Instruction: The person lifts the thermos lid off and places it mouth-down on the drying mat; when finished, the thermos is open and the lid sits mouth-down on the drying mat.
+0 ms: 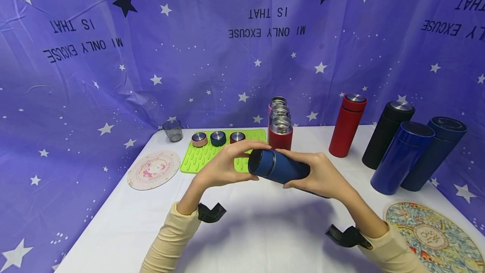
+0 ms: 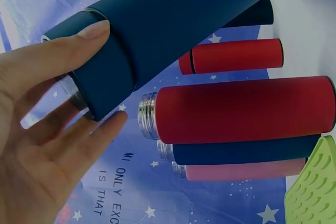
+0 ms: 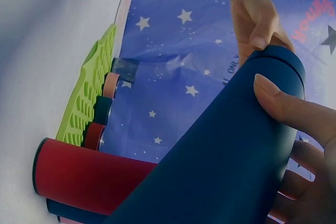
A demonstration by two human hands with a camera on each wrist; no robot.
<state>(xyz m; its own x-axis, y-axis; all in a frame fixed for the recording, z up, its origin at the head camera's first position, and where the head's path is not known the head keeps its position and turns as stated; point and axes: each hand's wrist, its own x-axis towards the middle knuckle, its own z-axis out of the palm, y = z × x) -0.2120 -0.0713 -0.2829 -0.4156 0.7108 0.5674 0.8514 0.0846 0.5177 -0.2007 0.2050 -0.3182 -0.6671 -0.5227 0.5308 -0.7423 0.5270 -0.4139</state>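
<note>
A dark blue thermos bottle (image 1: 289, 170) is held tilted above the white table, its lid (image 1: 268, 161) on and pointing left. My right hand (image 1: 322, 176) grips the bottle's body, thumb along the near side. At the lid end is my left hand (image 1: 223, 164); its thumb lies on the lid and its other fingers reach around the far side, as the left wrist view shows. Just behind stands a red thermos without its lid (image 1: 280, 138), with two more open ones lined up behind it. The right wrist view shows the bottle's smooth body (image 3: 210, 150) close up.
A green mat (image 1: 189, 164) carries a pink lid (image 1: 199, 139), a dark blue lid (image 1: 218, 138) and a red lid (image 1: 237, 137). Several closed thermoses, including a red one (image 1: 346, 127), stand right. A glass (image 1: 172, 130) and round mats (image 1: 142, 176) lie near the sides.
</note>
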